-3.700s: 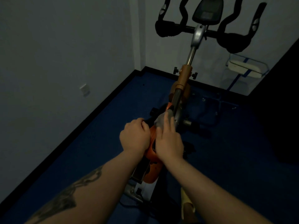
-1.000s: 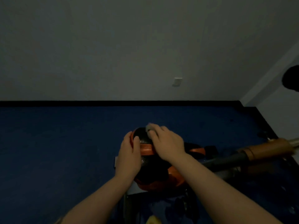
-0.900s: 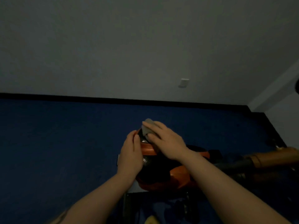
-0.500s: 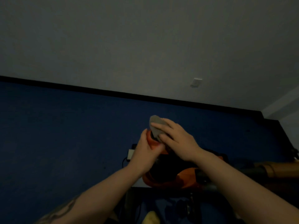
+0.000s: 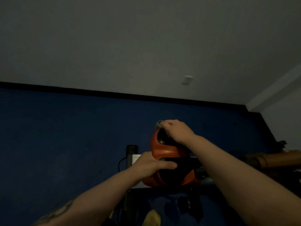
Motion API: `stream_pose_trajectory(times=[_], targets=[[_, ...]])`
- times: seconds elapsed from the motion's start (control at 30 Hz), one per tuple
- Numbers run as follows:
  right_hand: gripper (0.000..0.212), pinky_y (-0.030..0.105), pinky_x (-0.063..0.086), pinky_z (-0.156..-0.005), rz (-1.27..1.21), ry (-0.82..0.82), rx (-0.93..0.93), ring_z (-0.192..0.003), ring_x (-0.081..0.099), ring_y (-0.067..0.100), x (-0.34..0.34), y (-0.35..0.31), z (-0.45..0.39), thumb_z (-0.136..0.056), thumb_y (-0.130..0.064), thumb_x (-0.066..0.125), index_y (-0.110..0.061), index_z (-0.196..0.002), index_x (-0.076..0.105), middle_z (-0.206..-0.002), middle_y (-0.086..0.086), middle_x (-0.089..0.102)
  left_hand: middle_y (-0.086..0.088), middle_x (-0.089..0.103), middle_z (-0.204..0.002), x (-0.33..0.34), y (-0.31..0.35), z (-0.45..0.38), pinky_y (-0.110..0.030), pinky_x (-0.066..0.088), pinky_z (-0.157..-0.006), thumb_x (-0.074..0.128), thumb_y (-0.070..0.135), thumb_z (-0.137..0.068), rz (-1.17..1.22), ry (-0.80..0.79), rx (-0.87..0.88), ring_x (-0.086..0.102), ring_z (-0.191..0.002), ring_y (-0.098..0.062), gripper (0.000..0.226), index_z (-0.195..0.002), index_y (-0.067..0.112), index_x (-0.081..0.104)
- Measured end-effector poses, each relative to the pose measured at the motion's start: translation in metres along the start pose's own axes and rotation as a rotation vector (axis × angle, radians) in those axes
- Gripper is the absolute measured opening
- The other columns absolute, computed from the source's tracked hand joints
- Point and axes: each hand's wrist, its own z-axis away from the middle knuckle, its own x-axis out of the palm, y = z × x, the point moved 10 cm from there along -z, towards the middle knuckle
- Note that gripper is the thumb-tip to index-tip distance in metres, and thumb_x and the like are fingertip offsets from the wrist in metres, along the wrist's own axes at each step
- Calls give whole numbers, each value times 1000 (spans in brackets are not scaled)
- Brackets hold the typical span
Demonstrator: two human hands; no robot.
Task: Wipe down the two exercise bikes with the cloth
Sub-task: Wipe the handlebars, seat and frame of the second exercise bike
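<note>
The orange and black housing of an exercise bike (image 5: pixel 164 150) sits low in the middle of the head view. My right hand (image 5: pixel 176 131) is curled over its far top edge and grips a small grey cloth (image 5: pixel 159 123), of which only a corner shows past the fingers. My left hand (image 5: pixel 153 164) lies flat against the near left side of the housing, thumb stretched across its black band. The bike's orange and brown post (image 5: pixel 273 158) runs off to the right. No second bike is in view.
Dark blue carpet (image 5: pixel 65 136) spreads to the left, ending at a black skirting board (image 5: pixel 97 92) and a pale wall with a socket (image 5: pixel 187 79). A black cable and grey base bar (image 5: pixel 130 156) lie left of the housing. A yellowish object (image 5: pixel 152 217) is at the bottom edge.
My right hand carried the cloth up and over the housing's far top edge. My left hand slid down from beside the cloth to the near side of the housing. The view shifted right.
</note>
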Motion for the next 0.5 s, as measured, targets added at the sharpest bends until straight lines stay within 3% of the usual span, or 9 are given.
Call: stream_pose_trajectory(times=[0.07,0.13,0.2,0.27,0.33,0.37,0.43,0.5], targets=[[32,34,41,-74,263,93,-59,-100,52,15,6,-16,7,-93,-54,39,-41,-108,64,-109,-9,58,9,74,-98,-1,0,0,-26,54,-88,88,33,-64,-13,-2,-13,69,-92,-7,41,-101,29,73],[31,33,38,-79,487,137,-308,-113,45,15,16,-43,31,-93,-50,43,-39,-117,59,-127,-8,49,10,74,-95,-3,0,1,-23,54,-82,86,34,-67,-71,9,-34,69,-88,-4,34,-98,29,73],[27,32,36,-83,452,28,-427,-118,40,13,18,-46,38,-93,-47,48,-39,-117,58,-132,-12,44,11,74,-97,-4,0,0,-25,54,-87,86,37,-67,-104,2,-46,69,-90,-4,37,-100,29,73],[12,36,43,-85,211,-80,-275,-110,48,11,11,-30,19,-91,-47,52,-45,-98,61,-115,-16,53,9,74,-100,-2,2,1,-27,54,-89,87,33,-67,-66,-24,-55,69,-93,-6,40,-104,28,72],[20,38,48,-85,70,-30,-27,-100,56,15,3,-14,-1,-89,-53,49,-41,-91,65,-99,-13,61,6,74,-102,0,2,4,-26,55,-86,87,25,-68,-4,-39,-66,70,-93,-9,41,-106,26,72],[28,36,48,-81,129,7,16,-99,57,16,4,-14,-3,-87,-56,46,-39,-95,67,-101,-12,63,5,74,-101,1,2,3,-24,55,-82,87,23,-68,3,-43,-63,70,-92,-9,40,-106,24,72],[35,31,42,-77,382,128,-230,-103,55,13,13,-44,13,-82,-56,42,-38,-97,69,-113,-12,61,6,74,-93,1,3,2,-17,52,-69,86,24,-70,-36,-37,-39,69,-81,-3,36,-103,23,72],[34,32,38,-83,429,127,-547,-110,51,10,27,-65,40,-81,-52,45,-34,-92,72,-121,-14,58,12,71,-85,0,10,2,-10,45,-57,85,26,-71,-96,-20,0,65,-69,4,35,-102,25,69]])
